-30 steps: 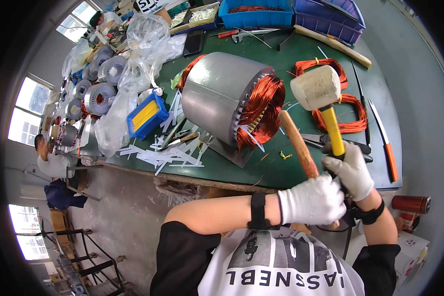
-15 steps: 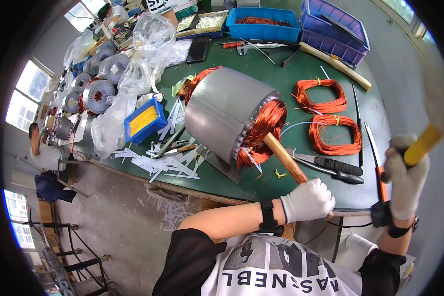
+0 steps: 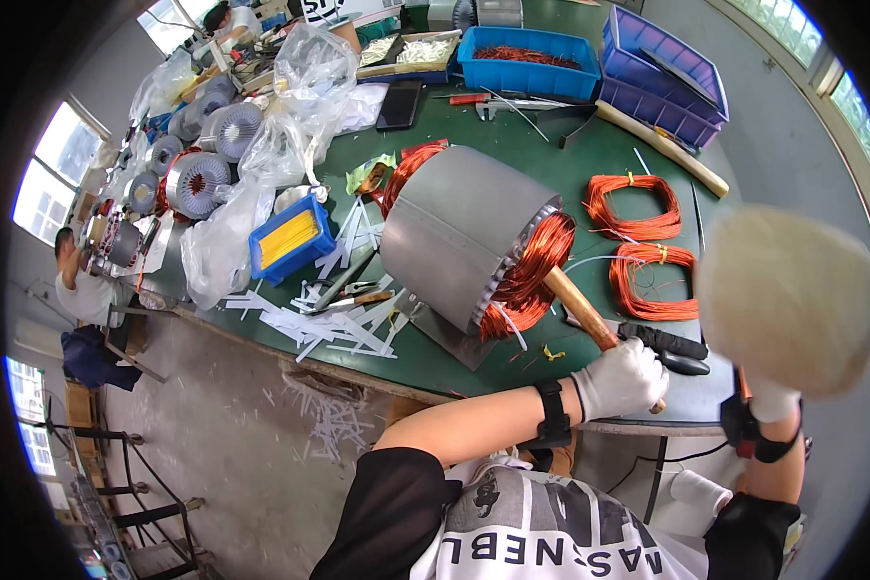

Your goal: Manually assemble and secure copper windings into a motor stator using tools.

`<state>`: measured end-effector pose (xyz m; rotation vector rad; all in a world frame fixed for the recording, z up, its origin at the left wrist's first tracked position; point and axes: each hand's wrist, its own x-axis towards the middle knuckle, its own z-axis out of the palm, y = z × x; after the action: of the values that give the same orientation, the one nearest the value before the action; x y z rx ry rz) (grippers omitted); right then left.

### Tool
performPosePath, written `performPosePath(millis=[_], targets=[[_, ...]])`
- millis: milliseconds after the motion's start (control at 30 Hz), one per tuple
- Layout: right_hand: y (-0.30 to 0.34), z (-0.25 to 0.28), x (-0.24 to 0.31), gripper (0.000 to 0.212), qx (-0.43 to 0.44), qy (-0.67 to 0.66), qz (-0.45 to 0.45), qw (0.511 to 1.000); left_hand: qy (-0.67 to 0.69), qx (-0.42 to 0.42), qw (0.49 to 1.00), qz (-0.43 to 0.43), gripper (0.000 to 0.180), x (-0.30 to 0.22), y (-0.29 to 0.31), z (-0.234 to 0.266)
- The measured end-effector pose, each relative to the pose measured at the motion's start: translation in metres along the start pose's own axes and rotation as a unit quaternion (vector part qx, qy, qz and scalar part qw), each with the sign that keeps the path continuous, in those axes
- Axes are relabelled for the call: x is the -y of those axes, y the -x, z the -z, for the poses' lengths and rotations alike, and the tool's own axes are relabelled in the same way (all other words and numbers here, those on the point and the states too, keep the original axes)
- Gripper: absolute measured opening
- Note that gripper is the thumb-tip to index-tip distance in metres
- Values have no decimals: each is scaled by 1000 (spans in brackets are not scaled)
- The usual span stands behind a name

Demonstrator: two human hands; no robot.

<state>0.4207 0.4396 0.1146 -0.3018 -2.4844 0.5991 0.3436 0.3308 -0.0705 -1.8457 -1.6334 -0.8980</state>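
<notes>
A worker's gloved left hand (image 3: 621,379) is clamped around the lower end of a wooden stick (image 3: 583,311), whose upper tip rests against the copper windings (image 3: 535,266) at the open end of a large grey motor stator (image 3: 459,232) lying on its side on the green worktop (image 3: 435,353). The gloved right hand (image 3: 771,398) is mostly hidden behind the blurred pale head of a mallet (image 3: 791,298) raised close to the camera; only part of the glove shows beneath that head, so whether its fingers are closed on a handle cannot be told. Just beside the left hand, black-handled pliers (image 3: 669,346) lie on the worktop, with two loose copper wire coils (image 3: 646,242) beyond them. To the left of the stator sit scattered white paper strips (image 3: 329,324) and a small blue box (image 3: 291,238) with yellow contents. Farther back stand blue bins (image 3: 530,60) and purple crates (image 3: 662,72), with a long wooden handle (image 3: 661,147) lying before them. A row of smaller wound stators (image 3: 195,179) runs along the far left edge.
</notes>
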Motion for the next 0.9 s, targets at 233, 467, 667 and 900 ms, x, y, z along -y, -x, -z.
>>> performPosePath(millis=[233, 467, 667, 900], targets=[[26, -24, -33, 16, 164, 325, 64, 929, 77, 66, 995, -11, 14, 3, -28, 36], [42, -14, -30, 18, 85, 215, -16, 973, 81, 50, 995, -26, 13, -10, -28, 43], [32, -1, -28, 20, 17, 251, 31, 967, 32, 113, 993, -5, 12, 1, -17, 16], [25, 6, -21, 19, 29, 212, 8, 977, 57, 85, 995, -21, 13, -8, -12, -9]])
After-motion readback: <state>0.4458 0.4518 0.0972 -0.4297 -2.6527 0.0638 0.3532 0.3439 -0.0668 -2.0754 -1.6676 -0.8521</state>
